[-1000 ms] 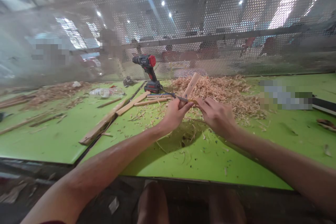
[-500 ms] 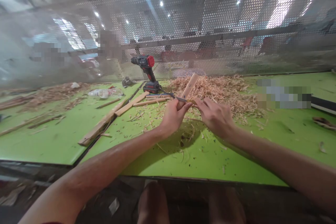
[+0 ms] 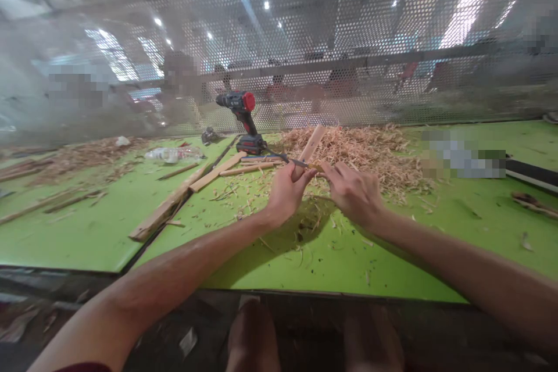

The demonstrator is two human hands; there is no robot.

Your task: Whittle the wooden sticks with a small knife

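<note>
My left hand (image 3: 285, 192) is closed around the lower end of a flat strip of wood (image 3: 314, 142), which tilts up and away from me. In my right hand (image 3: 355, 189) is a knife, gripped by its yellowish handle (image 3: 320, 167). Its dark narrow blade (image 3: 296, 161) lies across the strip and points left, close to my left thumb. The fingers cover most of the handle and the strip's near end. Both hands are just above the green tabletop (image 3: 340, 261), where thin curls of wood lie scattered.
Behind my hands is a heap of wood shavings (image 3: 370, 151). A cordless drill (image 3: 244, 119) stands left of it, near wooden strips (image 3: 218, 171) and a longer plank (image 3: 165, 209). A clear plastic bottle (image 3: 174, 154) lies farther left. Perforated metal sheeting (image 3: 349, 81) closes off the back.
Both hands keep their grips, and the strip and knife are nearly where they were. The strip's upper end sits slightly lower and to the left. The whole view has shifted a little.
</note>
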